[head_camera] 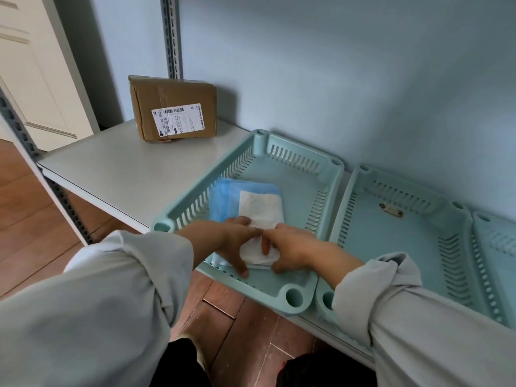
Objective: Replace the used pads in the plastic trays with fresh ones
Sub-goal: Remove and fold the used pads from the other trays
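Pad [251,208], folded, blue backing with its white absorbent face turned up, lies in the left tray [332,174], toward the tray's near-left part. From my head camera, the only view I have, its long axis runs from the near rim up and away toward the far wall of the tray, roughly along the tray's own length, with the near end under my hands.

My left hand [234,241] is laid on the near-left part of the fold, fingers spread fairly straight, thumb reaching down toward the tray floor; I judge it is pressing the pad flat rather than gripping it. My right hand [290,247] has its fingers curled on the bunched white corner, thumb underneath, pinching that edge. I take this hold to be for opening the fold: one hand anchors, the other draws the layer out to the right, where the tray floor is bare.

That tray sits at a slant on the shelf [111,166], its near corner overhanging the edge, probably to bring it within easy reach. To the right the second tray [396,236] holds no pad that I can see, only a small mark on its floor; a third tray [497,241] shows at the frame edge. A cardboard box [173,107] stands well apart at the back left.
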